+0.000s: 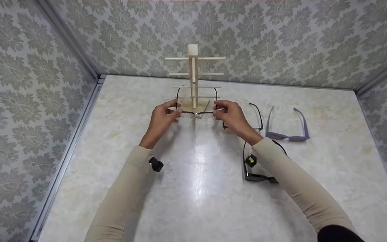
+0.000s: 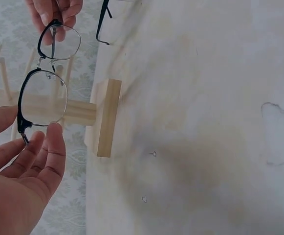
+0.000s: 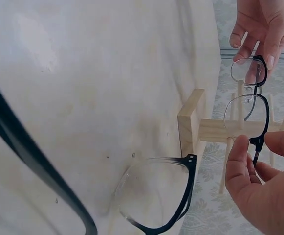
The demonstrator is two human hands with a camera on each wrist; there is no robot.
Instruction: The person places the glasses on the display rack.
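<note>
Both hands hold one pair of eyeglasses (image 1: pixel 188 112) with a black browline and thin, clear-looking lower rims. At one outer corner, the left hand (image 1: pixel 164 116) pinches the frame between thumb and fingers, as the left wrist view shows closely on the black rim (image 2: pixel 22 105). The right hand (image 1: pixel 229 113) grips the opposite corner, its fingers by the hinge in the right wrist view. The temples point away, one on each side of a wooden display stand (image 1: pixel 194 77) with thin crossbars. In the head view the glasses overlap the stand's lower part, near its base (image 2: pixel 107 117).
Right of the stand, dark-framed glasses (image 1: pixel 261 122) lie partly behind the right forearm. Purple sunglasses (image 1: pixel 306 129) rest farther right. Thick black glasses (image 1: pixel 252 176) lie nearer, partly under the right sleeve. Patterned walls (image 1: pixel 281 40) enclose the white table (image 1: pixel 180 208).
</note>
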